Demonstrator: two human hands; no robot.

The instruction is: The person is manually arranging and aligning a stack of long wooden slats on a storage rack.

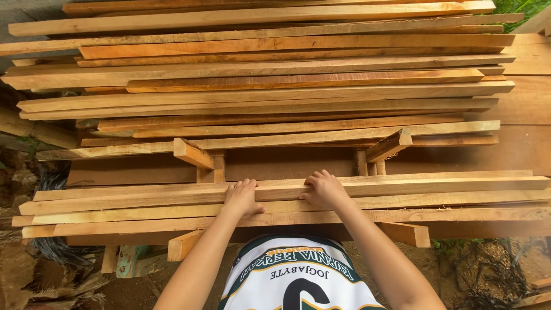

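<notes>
Pressing my left hand [242, 197] and right hand [325, 190] flat, fingers spread, gripping nothing, on the long plank [436, 185]; stacked boards [287, 80] at twelve o'clock.

Rear plank stack [275, 74], wooden props [192, 154], green grass [525, 7]

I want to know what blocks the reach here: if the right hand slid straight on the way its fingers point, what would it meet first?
The right hand lies flat on the near plank stack, fingers pointing away from the person. Straight on, it would probably first meet the small upright wood blocks under the far plank pile, though depth is unclear.
</notes>
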